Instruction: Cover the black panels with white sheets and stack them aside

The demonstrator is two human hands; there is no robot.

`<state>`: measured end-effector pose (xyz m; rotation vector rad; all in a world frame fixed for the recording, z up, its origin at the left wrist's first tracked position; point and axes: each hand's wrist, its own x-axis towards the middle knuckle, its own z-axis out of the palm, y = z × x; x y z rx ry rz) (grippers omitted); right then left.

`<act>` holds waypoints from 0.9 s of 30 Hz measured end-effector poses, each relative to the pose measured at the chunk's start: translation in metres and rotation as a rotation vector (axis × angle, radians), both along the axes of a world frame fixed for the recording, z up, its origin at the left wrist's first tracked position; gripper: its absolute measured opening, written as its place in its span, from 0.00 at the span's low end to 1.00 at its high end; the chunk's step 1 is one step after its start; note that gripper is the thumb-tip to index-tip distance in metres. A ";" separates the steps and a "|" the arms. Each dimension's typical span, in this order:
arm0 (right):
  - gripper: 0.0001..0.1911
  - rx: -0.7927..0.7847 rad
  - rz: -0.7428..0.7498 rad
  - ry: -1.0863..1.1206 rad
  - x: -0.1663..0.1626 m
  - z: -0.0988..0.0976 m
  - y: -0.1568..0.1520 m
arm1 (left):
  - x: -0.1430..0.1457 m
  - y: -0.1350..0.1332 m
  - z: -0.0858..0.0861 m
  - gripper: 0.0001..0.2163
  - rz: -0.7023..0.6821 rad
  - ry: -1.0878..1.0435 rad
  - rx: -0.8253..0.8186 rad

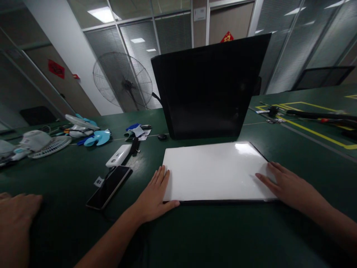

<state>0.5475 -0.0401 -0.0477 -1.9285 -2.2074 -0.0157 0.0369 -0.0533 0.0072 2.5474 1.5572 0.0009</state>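
A white, glossy rectangular panel (214, 173) with a dark edge lies flat on the green table. My left hand (154, 195) rests at its front left corner, fingers stretched along the left edge and thumb along the front edge. At the right edge, my right hand (288, 182) lies with its fingers extended and its thumb on the white surface. Both hands touch the panel without closing around it. Right behind it a large black panel (209, 89) stands upright, leaning slightly back.
Another person's hand (18, 212) is at the far left. Nearby lie a smartphone (110, 188), a white device (118, 155) and a small black object (162, 137). Fan parts (97, 137) sit farther back. Black equipment (320, 115) lies by yellow tape on the right.
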 end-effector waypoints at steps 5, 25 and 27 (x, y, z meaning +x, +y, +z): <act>0.45 -0.121 -0.351 0.350 0.002 0.016 0.006 | 0.000 0.000 0.000 0.58 -0.010 0.017 -0.012; 0.39 -0.199 -0.447 1.403 0.004 0.085 -0.019 | 0.002 -0.002 0.015 0.58 -0.045 -0.028 0.087; 0.40 -0.217 -0.469 1.339 0.009 0.076 -0.023 | 0.007 -0.006 0.021 0.55 -0.096 -0.004 0.210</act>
